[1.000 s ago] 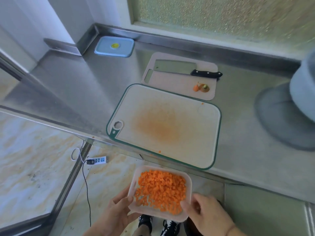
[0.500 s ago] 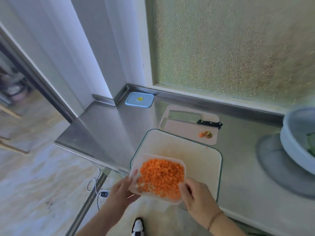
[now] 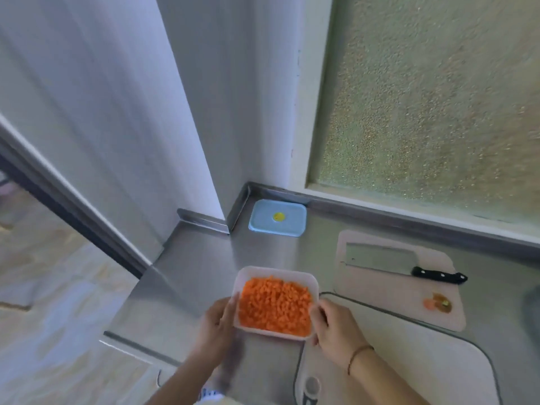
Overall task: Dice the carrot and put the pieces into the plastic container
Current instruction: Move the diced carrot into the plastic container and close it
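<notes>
Hidden: board (image 3: 409, 361) cut off at 5 o'clock.
Axis: container (image 3: 276, 302) long side runs 9–3.
Hands: left (image 3: 217, 323), right (image 3: 333, 325) grip its ends.

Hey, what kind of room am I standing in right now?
Most likely a kitchen food-prep area. A stainless steel counter carries two cutting boards, a cleaver lies on the pink board, and both hands hold a plastic container full of diced carrot.

A steel bench (image 3: 204, 276) carries a blue lid (image 3: 277, 218) in its back corner, a pale pink cutting board (image 3: 380, 290) near the window side, and a white green-edged cutting board (image 3: 409, 361) at the front, overlapping the pink one's near edge.
</notes>
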{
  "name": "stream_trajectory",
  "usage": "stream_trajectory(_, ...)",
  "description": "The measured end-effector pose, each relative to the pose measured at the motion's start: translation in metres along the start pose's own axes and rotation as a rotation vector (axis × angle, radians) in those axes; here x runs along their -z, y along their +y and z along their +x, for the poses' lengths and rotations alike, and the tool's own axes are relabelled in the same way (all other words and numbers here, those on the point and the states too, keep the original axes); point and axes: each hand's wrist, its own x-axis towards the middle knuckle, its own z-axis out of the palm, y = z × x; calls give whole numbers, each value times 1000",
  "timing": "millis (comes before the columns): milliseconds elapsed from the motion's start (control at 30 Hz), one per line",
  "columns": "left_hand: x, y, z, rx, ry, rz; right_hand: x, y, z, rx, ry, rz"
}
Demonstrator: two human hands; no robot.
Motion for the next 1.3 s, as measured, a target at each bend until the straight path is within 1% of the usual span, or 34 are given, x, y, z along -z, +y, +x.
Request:
stream_trajectory(67, 12, -4, 38, 7, -21, 81, -11, -13, 25, -87, -43, 39)
stream_trajectory(133, 21, -9, 72, 8, -79, 134, -18, -20, 46, -157, -40, 74)
stream_trajectory(200, 26, -12, 97, 6, -135, 169, -21, -25, 57, -194, -44, 56)
stream_trajectory(367, 30, -6, 126, -21, -243, 191, -17, -29, 74, -277, -95, -1)
stream_trajectory(433, 31, 1, 127, -7, -253, 197, -12, -31, 79, -298, -105, -70)
stream_trajectory(500, 33, 16, 132, -14, -214, 211, 2, -35, 85, -300, -25, -172)
stream_trajectory(533, 33, 27, 139, -25, -192, 219, 9, -39, 94, -291, 64, -198)
stream_trajectory(567, 31, 41, 149, -43, -179, 218, 17, -43, 106, -284, 167, -177)
stream_trajectory(600, 28, 53, 164, -51, -181, 210, 24, -48, 124, -283, 238, -100)
stream_trajectory(633, 22, 65, 179, -36, -200, 202, 29, -54, 142, -286, 261, -3)
stream_trajectory(700, 8, 82, 211, 40, -237, 152, 32, -63, 181, -299, 208, 126)
stream_trajectory(800, -14, 81, 244, 155, -253, -26, 18, -55, 220, -359, 123, 182)
stream_trajectory(967, -22, 66, 252, 256, -241, -103, 5, -59, 223, -472, 129, 270)
stream_trajectory(1033, -24, 64, 252, 264, -210, -130, 9, -59, 221, -485, 165, 346)
stream_trajectory(1100, -25, 68, 247, 240, -163, -125, 15, -59, 215, -519, 234, 460)
stream_trajectory(1200, -29, 67, 236, 219, -119, -51, 15, -52, 209, -516, 269, 517)
stream_trajectory(1300, -35, 63, 220, 178, -110, 82, 10, -48, 203, -432, 364, 527)
